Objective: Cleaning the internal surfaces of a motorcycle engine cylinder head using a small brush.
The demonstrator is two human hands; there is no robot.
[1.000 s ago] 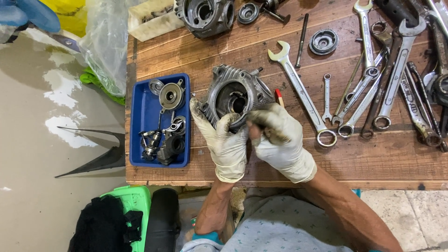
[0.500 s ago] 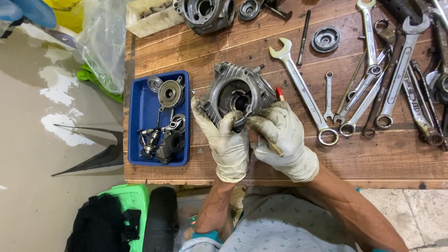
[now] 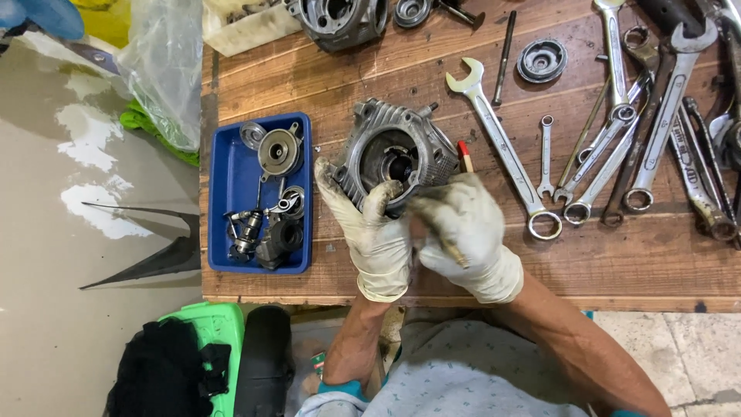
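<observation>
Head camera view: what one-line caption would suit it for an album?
Gloved left hand and right hand grip a finned metal engine casing on a wooden workbench.

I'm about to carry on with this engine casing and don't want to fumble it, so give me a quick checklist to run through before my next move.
1. Left hand gripping the engine casing by its lower rim: ok.
2. Casing propped over the wooden bench, not past its edge: ok.
3. Right hand holding a thin tool: ok, but its tip is hidden.
4. Both gloves on: ok, though soiled.
5. Blue tray of small parts beside the casing: ok.
6. Long spanner lying apart from the hands: ok.
</observation>
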